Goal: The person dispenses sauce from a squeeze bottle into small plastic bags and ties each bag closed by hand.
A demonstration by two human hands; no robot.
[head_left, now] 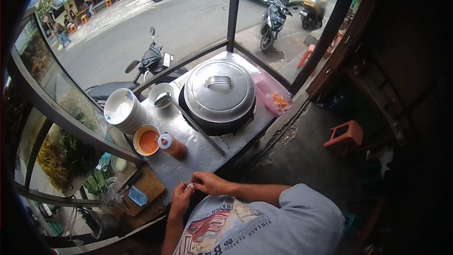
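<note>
My left hand [180, 198] and my right hand [205, 182] meet in front of my shirt at the table's near edge. The fingers of both are closed on a small whitish thing [190, 186], too small to name. Beyond them on the metal table [198, 153] stand an orange-red sauce bottle [172, 146] and a bowl of orange-red sauce [148, 141]. A large pot with a silver lid [220, 92] sits further back, its lid on. The long handle of a ladle [198, 130] slants beside it.
Stacked bowls [125, 111] stand at the left, near a small white bowl [161, 95]. A pink basket [272, 93] is right of the pot. A wooden board [150, 186] with a blue packet [138, 196] lies at lower left. An orange stool [344, 136] stands on the floor.
</note>
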